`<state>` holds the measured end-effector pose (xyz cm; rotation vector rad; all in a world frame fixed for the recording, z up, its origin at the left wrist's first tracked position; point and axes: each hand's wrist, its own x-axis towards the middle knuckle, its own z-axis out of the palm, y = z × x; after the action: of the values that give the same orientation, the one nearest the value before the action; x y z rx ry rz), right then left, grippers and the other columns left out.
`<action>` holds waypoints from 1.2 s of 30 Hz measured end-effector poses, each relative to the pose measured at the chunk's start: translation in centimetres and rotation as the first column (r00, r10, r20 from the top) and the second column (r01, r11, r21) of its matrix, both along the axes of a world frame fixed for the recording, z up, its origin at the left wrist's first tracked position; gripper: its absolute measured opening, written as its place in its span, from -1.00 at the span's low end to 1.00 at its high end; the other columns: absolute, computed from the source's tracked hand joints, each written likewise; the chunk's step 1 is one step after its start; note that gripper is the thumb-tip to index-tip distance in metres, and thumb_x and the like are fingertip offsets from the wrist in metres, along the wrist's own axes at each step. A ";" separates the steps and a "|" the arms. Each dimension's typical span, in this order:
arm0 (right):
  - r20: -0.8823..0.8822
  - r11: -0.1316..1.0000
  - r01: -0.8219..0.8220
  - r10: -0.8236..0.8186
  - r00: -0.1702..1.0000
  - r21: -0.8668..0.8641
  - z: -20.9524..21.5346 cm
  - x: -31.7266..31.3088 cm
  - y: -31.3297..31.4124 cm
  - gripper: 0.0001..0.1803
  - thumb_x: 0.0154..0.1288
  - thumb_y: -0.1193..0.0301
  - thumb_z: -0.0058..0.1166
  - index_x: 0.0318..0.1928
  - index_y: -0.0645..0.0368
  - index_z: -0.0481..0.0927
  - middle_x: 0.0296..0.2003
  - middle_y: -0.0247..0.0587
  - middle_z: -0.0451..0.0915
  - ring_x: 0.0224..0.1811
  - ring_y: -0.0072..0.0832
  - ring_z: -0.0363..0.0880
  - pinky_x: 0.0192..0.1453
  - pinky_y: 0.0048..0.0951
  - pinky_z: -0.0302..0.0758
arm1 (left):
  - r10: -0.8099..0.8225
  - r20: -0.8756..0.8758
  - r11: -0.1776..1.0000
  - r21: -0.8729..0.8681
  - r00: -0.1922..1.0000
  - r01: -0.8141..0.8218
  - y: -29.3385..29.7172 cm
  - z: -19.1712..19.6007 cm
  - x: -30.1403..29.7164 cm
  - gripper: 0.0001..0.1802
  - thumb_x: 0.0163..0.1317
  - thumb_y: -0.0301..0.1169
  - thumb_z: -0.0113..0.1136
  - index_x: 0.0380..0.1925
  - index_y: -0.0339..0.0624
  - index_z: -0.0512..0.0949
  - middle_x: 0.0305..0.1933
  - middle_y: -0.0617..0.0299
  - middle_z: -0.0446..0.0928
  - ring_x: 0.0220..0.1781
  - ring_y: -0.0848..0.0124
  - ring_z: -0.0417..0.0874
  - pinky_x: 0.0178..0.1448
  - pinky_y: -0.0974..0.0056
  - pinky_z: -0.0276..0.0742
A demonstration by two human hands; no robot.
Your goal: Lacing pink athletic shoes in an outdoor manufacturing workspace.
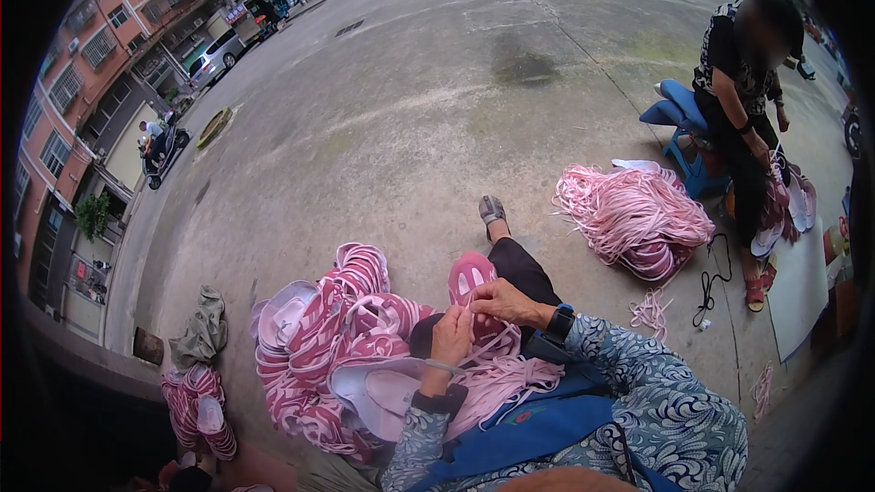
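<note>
A pink shoe upper [471,271] with pale stripes rests over my knee, toe pointing away from me. My left hand [450,339] and my right hand [507,302] meet at its lacing area, fingers pinched together on a pale pink shoelace [492,343]. The lace's tip is hidden between my fingertips. On my blue apron [547,421] lies a loose bundle of pink laces [510,381]. Against my left forearm sits another shoe upper [387,390], its white lining showing.
Stacked pink shoe uppers [314,346] heap up at my left. At the right, a co-worker [743,82] handles shoe uppers beside a lace-covered pile [633,214] and a blue stool [697,164]. A grey cloth [202,328] lies far left. Parked vehicles [217,59] line the building.
</note>
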<state>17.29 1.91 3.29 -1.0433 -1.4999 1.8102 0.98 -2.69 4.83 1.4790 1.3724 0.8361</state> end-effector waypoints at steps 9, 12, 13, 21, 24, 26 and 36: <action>-0.059 1.000 -0.002 0.004 0.998 0.027 2.2 -0.3 -0.8 -0.82 0.28 0.45 0.01 -0.23 0.32 0.58 -0.52 -0.45 0.52 -0.50 -0.77 0.47 -0.44 -0.76 0.42 | 0.019 0.112 0.989 -0.147 0.994 -0.002 -0.2 0.2 -0.4 -0.74 0.29 -0.33 -0.09 -0.48 -0.25 0.45 -0.68 0.31 0.39 -0.74 0.58 0.36 -0.67 0.48 0.26; -0.035 0.999 0.007 -0.005 0.999 0.032 1.6 -0.2 -0.6 -0.81 0.30 0.43 -0.01 -0.25 0.31 0.58 -0.53 -0.45 0.51 -0.51 -0.76 0.46 -0.44 -0.75 0.42 | -0.019 0.008 0.999 -0.027 1.000 0.019 -0.1 -0.8 -0.4 -0.72 0.29 -0.30 -0.08 -0.46 -0.29 0.44 -0.64 0.27 0.42 -0.65 0.53 0.44 -0.58 0.43 0.31; -0.036 0.995 0.023 -0.019 0.999 0.095 1.1 -0.2 -0.4 -0.80 0.31 0.41 -0.02 -0.26 0.30 0.58 -0.54 -0.45 0.51 -0.52 -0.76 0.45 -0.45 -0.74 0.42 | -0.024 -0.092 0.995 0.094 0.995 0.033 -0.1 -1.2 -0.4 -0.71 0.30 -0.29 -0.08 -0.44 -0.31 0.44 -0.62 0.24 0.43 -0.60 0.50 0.48 -0.53 0.40 0.33; 0.002 0.970 0.050 -0.052 0.999 0.237 1.7 -0.2 -0.2 -0.70 0.36 0.29 -0.10 -0.32 0.28 0.57 -0.59 -0.39 0.51 -0.55 -0.73 0.45 -0.52 -0.68 0.37 | -0.026 -0.057 0.980 0.198 0.998 0.037 -0.3 0.2 -0.2 -0.71 0.34 -0.26 -0.10 -0.38 -0.27 0.44 -0.59 0.26 0.42 -0.61 0.53 0.47 -0.52 0.40 0.33; 0.021 0.980 0.100 -0.105 0.994 0.174 2.1 -0.4 -0.3 -0.68 0.33 0.29 -0.14 -0.39 0.31 0.53 -0.59 -0.29 0.51 -0.56 -0.61 0.49 -0.49 -0.57 0.41 | 0.046 0.232 0.999 -0.018 0.972 -0.043 0.0 1.4 -1.5 -0.73 0.37 -0.28 -0.13 -0.38 -0.22 0.44 -0.65 0.38 0.30 -0.72 0.63 0.30 -0.59 0.47 0.32; 0.114 0.976 0.132 -0.153 0.982 0.172 1.5 0.1 -0.4 -0.68 0.30 0.29 -0.14 -0.40 0.32 0.51 -0.61 -0.18 0.51 -0.55 -0.46 0.51 -0.44 -0.49 0.44 | 0.159 0.579 0.986 -0.046 0.800 -0.163 0.4 4.9 -2.4 -0.76 0.37 -0.29 -0.12 -0.37 -0.20 0.41 -0.69 0.45 0.18 -0.73 0.67 0.18 -0.58 0.48 0.34; 0.394 0.819 0.019 -0.295 0.870 0.573 -6.1 2.0 -0.1 -0.78 0.09 0.39 -0.11 -0.38 0.32 0.51 -0.38 0.21 0.51 -0.25 0.07 0.49 -0.13 -0.07 0.42 | -0.025 0.796 0.806 0.374 0.605 -0.459 -2.3 21.1 -10.8 -0.78 0.40 -0.30 -0.14 -0.34 -0.20 0.38 -0.61 0.42 0.10 -0.68 0.66 0.11 -0.51 0.47 0.33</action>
<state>19.30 1.83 -2.83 -1.2992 -1.9848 0.9175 -9.86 -4.97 25.89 1.0693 0.6476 1.9141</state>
